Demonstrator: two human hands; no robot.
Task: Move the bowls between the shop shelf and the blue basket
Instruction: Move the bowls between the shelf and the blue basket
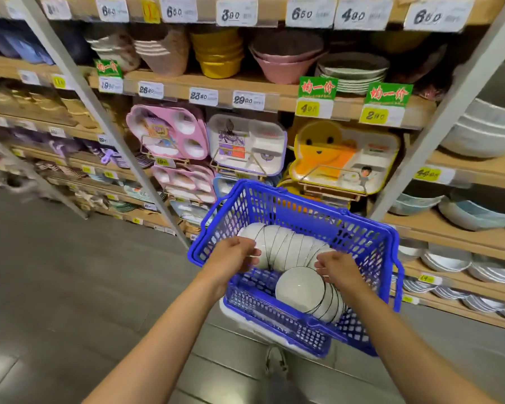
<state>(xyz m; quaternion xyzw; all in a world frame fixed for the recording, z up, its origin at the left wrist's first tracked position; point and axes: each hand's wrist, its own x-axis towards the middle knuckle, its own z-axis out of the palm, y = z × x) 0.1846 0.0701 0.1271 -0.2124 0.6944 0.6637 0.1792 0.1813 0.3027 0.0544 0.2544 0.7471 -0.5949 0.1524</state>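
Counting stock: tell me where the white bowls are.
Head view, lower centre: the white bowls lie stacked sideways inside the blue basket, one row gripped between the left hand and right hand.

The blue moulded-plastic lattice basket (pixel 370 249) in front of me is smooth with a slight sheen. Inside it, the white glazed ceramic bowls (pixel 299 284) with thin dark rim lines are glossy and catch the light. At twelve o'clock, the pale wooden shelf boards (pixel 277 93) look matt, and the white paper price tags (pixel 236 13) on their edges are flat and dull. The slanting grey painted-metal uprights (pixel 105 121) are smooth and unshiny. At eleven o'clock the pink divided plastic tray (pixel 169 132) shines, while the stacked yellow bowls (pixel 217 53) above it look matt. At nine o'clock the grey floor tiles (pixel 56 272) are smooth and faintly reflective.
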